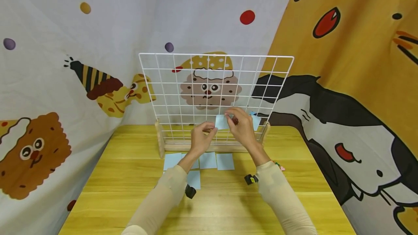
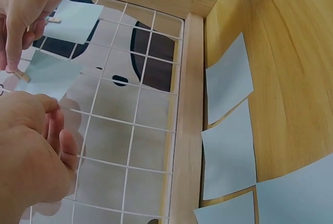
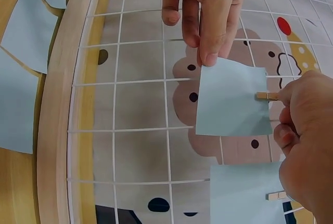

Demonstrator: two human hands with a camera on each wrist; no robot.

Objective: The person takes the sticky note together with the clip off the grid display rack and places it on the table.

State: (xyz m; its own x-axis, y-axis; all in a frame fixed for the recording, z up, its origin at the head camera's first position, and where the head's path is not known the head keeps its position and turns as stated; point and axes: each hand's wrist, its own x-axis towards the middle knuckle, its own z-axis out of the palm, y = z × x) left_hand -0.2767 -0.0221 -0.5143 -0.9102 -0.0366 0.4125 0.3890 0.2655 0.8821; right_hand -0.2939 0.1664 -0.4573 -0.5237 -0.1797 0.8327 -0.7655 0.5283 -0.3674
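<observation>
My left hand (image 1: 202, 139) pinches the lower left corner of a light blue paper square (image 1: 222, 122) against a white wire grid (image 1: 183, 83). The right hand (image 1: 243, 126) grips a small wooden clothespin (image 3: 267, 96) at that square's upper edge, seen best in the right wrist view. Beside it, another light blue square (image 3: 247, 193) hangs on the grid from its own wooden clothespin (image 3: 276, 196). In the head view, part of this second square lies behind the right hand.
The grid stands upright in a wooden base (image 1: 209, 147) on the wooden table (image 1: 222, 206). Several blue paper squares (image 1: 225, 161) lie in front of the base, partly under the left arm. Small coloured pieces (image 1: 280, 167) lie by the right sleeve. A printed cloth (image 1: 202, 17) hangs behind.
</observation>
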